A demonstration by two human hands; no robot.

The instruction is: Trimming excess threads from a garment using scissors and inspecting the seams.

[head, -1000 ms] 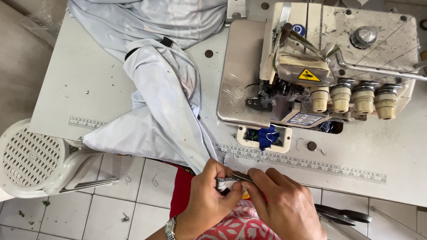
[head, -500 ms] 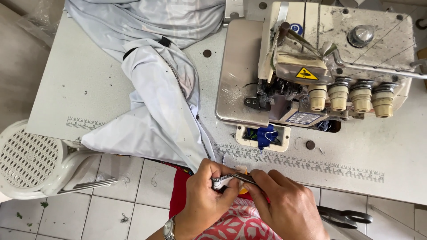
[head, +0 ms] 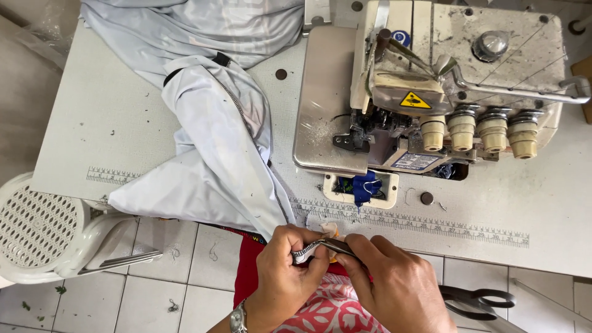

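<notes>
Zipper end [head: 306, 251]: pinched in left hand [head: 285, 271] just off the table's front edge, at the tail of the zip running down the pale grey garment [head: 216, 142]. Right hand [head: 394, 287]: closed on slim metal tweezers [head: 336, 246], tips meeting the zipper end; hands close together, touching at the fingertips. Compared with half a second earlier: same grip, same spot, both hands barely shifted. Wristwatch [head: 237, 319] on left wrist. Red patterned cloth [head: 327, 311] beneath the hands. Black-handled scissors [head: 478, 301] right of right hand. Printed ruler strip [head: 431, 223] along front edge of table [head: 92, 123]. Overlock sewing machine [head: 431, 92] at back right. White plastic chair [head: 43, 228] off front left corner.
</notes>
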